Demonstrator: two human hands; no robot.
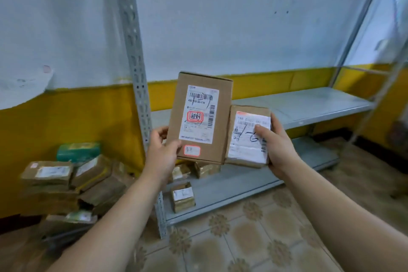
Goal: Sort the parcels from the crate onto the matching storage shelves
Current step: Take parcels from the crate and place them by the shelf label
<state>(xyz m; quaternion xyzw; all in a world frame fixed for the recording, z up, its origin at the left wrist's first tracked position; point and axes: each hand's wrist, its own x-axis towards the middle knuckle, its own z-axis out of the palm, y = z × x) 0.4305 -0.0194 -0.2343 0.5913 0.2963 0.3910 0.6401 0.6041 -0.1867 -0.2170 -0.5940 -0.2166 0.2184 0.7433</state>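
Soft, cool daylight fills the scene, fairly bright and even, and gives the pale wall (pixel 220 17) a bluish cast. The strongest light sits at the top right edge, where glare washes out the slanted shelf upright (pixel 362 17). Shadows are faint and soft-edged; the darkest patches lie under the pile of parcels (pixel 66 183) at lower left. The wide lens bows the perforated post (pixel 132 51) and stretches the left forearm (pixel 106 227) and right forearm (pixel 344 216) toward the bottom edge. The label on the tall cardboard box (pixel 198 117) is sharpest; the smaller parcel (pixel 242 154), the pile and the floor tiles (pixel 242 238) look smeared.
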